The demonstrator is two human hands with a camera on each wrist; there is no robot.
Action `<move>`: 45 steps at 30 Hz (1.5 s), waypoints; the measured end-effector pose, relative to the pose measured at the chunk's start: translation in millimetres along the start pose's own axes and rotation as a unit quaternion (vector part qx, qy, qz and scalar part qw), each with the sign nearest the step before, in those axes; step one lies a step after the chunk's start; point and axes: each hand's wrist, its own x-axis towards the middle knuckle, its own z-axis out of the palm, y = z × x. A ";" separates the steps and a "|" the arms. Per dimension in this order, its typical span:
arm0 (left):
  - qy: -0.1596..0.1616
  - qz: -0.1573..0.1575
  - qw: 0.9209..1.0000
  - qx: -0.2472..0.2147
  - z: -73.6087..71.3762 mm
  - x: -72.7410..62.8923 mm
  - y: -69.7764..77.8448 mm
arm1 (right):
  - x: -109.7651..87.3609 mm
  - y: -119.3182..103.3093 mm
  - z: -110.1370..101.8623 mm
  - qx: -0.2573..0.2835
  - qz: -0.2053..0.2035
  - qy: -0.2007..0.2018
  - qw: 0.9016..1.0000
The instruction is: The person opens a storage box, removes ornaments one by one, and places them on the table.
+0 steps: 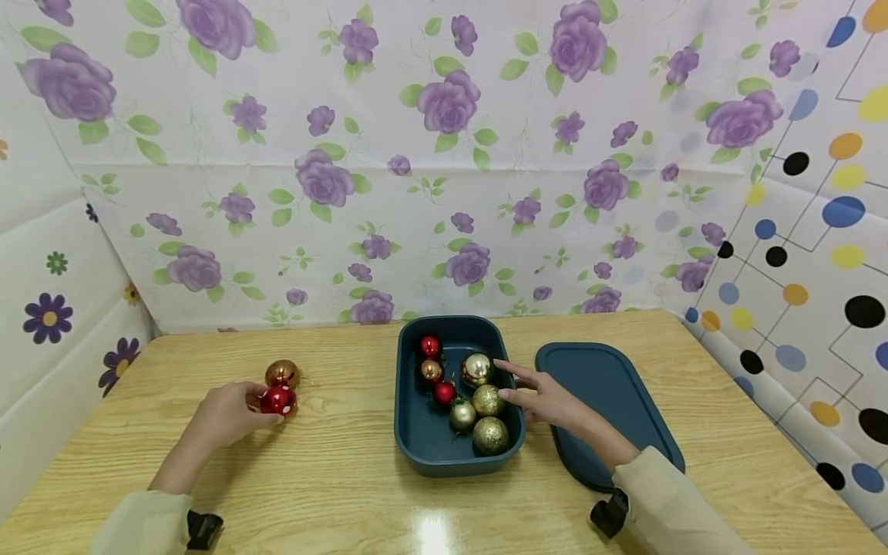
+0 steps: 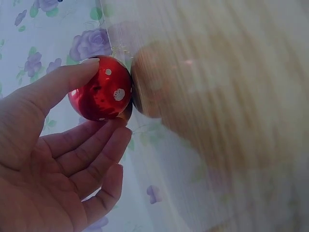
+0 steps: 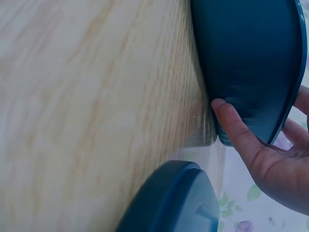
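Note:
In the head view my left hand (image 1: 225, 416) holds a shiny red Christmas ball (image 1: 278, 401) between thumb and fingers, low over the table at the left. White dots mark this red ball (image 2: 107, 87) in the left wrist view. Right behind it lies a copper Christmas ball (image 1: 283, 374). My right hand (image 1: 555, 401) grips the right wall of a dark blue box (image 1: 423, 455), thumb on the outside and fingers over the rim. Inside the box are several red, copper and gold balls, among them a glittery gold ball (image 1: 490, 435) and a shiny gold ball (image 1: 477, 370).
A dark blue lid (image 1: 610, 393) lies flat on the wooden table (image 1: 333, 493), right of the box and partly under my right forearm. Behind the table rises a flowered cloth (image 1: 388, 223). Patterned sheets flank the table on both sides.

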 end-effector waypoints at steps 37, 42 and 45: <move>0.118 0.152 0.975 -0.114 21.5 0.4 108.7 | -1.5 -0.9 -0.3 0.011 -0.006 -0.006 1.000; 0.089 0.170 0.972 -0.137 37.7 7.9 138.7 | -0.4 0.0 0.1 0.012 -0.006 -0.004 1.000; 0.071 0.181 0.971 -0.138 48.6 12.4 154.4 | -0.6 -0.5 0.2 0.008 -0.008 -0.004 1.000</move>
